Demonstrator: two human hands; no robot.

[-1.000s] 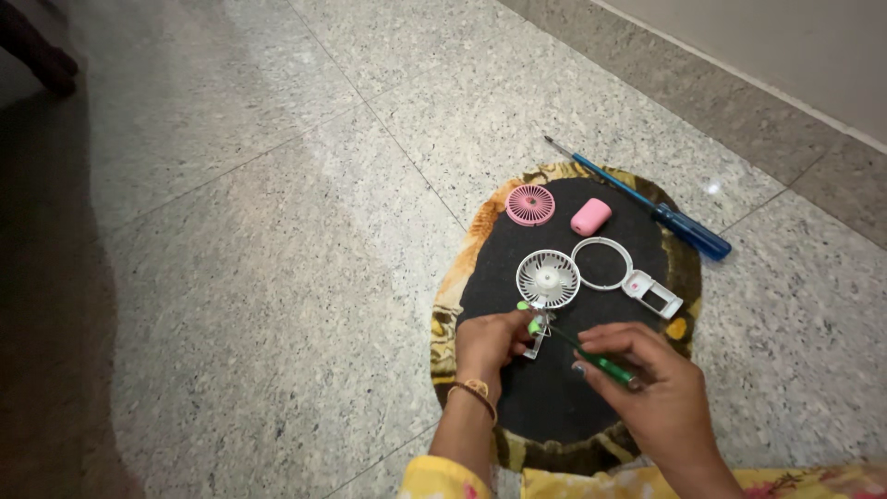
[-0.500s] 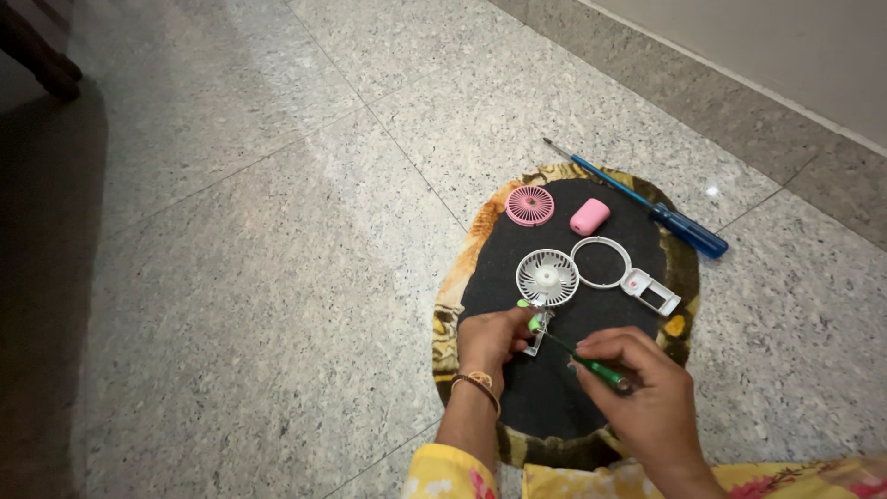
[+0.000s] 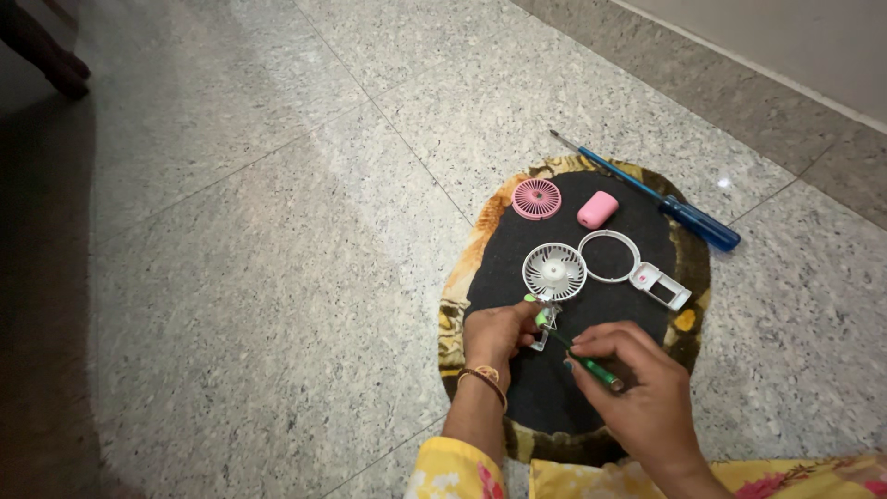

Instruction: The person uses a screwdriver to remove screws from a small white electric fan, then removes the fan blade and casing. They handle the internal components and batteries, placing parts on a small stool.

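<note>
I am looking down at a grey speckled floor (image 3: 231, 277), and an oval mat (image 3: 517, 268) with a black middle and a yellow-brown patterned edge is lying on it. A long blue screwdriver (image 3: 647, 192) is resting across the far rim of the mat, its handle out over the floor on the right. My right hand (image 3: 637, 393) is sitting low on the mat, fingers curled and pressed together around a small green screwdriver (image 3: 591, 367), pinching its handle, and the shaft is pointing up and left toward the handle of a white fan (image 3: 552, 277). My left hand (image 3: 494, 334), with a bangle at the wrist, is lying just beside it; its thumb and forefinger are pinching the fan's handle, and its nails are showing bright green. The fan's round grilled head is lying flat near the middle of the mat, just beyond my fingertips. To its right a white ring frame with a small square end (image 3: 633, 266) is lying flat, its ring close against the fan's head. Farther up the mat, a round pink grille (image 3: 536, 200) and a small pink cap (image 3: 598, 210) are lying side by side, a little apart
</note>
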